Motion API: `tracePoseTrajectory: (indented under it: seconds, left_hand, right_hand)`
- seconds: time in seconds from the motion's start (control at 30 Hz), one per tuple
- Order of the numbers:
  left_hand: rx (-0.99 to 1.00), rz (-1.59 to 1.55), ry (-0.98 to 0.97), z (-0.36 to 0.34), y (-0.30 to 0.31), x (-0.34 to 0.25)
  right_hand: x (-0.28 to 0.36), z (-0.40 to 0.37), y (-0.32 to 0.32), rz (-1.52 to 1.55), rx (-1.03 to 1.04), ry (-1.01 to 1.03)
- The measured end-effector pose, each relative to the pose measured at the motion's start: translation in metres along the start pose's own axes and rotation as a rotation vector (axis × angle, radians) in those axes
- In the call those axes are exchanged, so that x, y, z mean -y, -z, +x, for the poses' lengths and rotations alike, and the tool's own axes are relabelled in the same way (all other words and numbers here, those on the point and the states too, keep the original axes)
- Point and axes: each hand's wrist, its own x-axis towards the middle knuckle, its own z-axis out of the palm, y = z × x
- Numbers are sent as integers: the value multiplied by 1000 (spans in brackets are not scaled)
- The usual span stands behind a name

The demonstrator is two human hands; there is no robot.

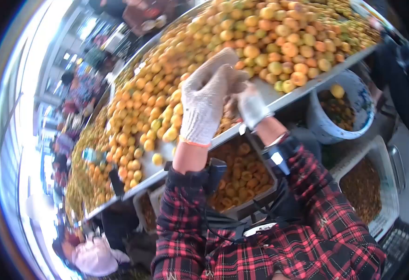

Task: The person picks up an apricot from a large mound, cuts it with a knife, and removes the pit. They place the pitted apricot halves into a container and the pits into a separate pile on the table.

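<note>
My left hand (pixel 207 95), in a white knitted glove with an orange cuff edge and brown-stained fingers, is raised over the near edge of the metal table (pixel 263 91). Its fingers are bent in toward my right hand (pixel 251 105), which wears a similar glove and is smeared by motion. The fingertips of both hands come together, closed; whatever is between them is hidden. A large heap of orange-yellow apricots (pixel 155 109) covers the table around and beyond the hands. Below my wrists, split apricots (pixel 244 175) fill a crate (pixel 267 189) in front of my lap.
To the right stands a white bucket (pixel 323 133) with dark scraps and one apricot (pixel 337 91) inside. Nearer me is a pale bin (pixel 391 198) of brown bits, beside a black crate (pixel 398 247). Other people (pixel 95 254) line the table at left. A clear bottle (pixel 90 155) lies among the fruit.
</note>
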Motion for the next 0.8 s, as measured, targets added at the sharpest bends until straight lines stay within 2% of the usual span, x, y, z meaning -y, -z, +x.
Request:
tracePoseTrajectory:
  seconds: [0.03, 0.13, 0.17, 0.23, 0.3, 0.33, 0.4, 0.43, 0.5, 0.53, 0.57, 0.63, 0.67, 0.7, 0.77, 0.8]
  left_hand:
    - [-79, 65, -40, -3, 34, 11]
    - [-282, 109, 75, -36, 120, 19]
    - [-399, 136, 29, -43, 147, 33]
    - [-516, 365, 210, -62, 200, 51]
    - [-499, 509, 280, -82, 238, 81]
    - [-504, 498, 278, -87, 246, 93]
    - [-432, 808, 274, -96, 254, 112]
    - [-438, 796, 280, -95, 257, 120]
    - [-378, 1298, 42, -83, 263, 135]
    - [-312, 1271, 162, -73, 265, 138]
    - [-326, 1259, 168, -66, 266, 140]
    - [-169, 1399, 169, -57, 261, 141]
    - [-168, 1340, 229, -54, 259, 136]
    - [-173, 1340, 231, -55, 260, 138]
    - [-377, 1205, 149, -57, 258, 142]
    - [-370, 1180, 139, -60, 248, 133]
  right_hand:
    - [20, -7, -3, -25, 60, -42]
    - [14, 1, -4, 25, 61, -69]
    - [15, 1, -7, 25, 76, -88]
    - [9, 2, -14, 32, 77, -93]
    - [3, 5, -21, -38, 68, -93]
    - [-1, 7, -23, -18, 84, -115]
    - [-8, 9, -27, -44, 95, -129]
    - [-13, 11, -29, -60, 102, -141]
    - [-20, 12, -34, -93, 115, -155]
    - [-23, 12, -36, -144, 129, -141]
    - [-25, 13, -38, -194, 146, -126]
    - [-29, 13, -43, -215, 161, -155]
    - [-31, 13, -45, -219, 165, -176]
    - [-32, 14, -45, -218, 166, -195]
    - [-40, 17, -42, -246, 210, -154]
    - [-41, 17, -45, -307, 223, -173]
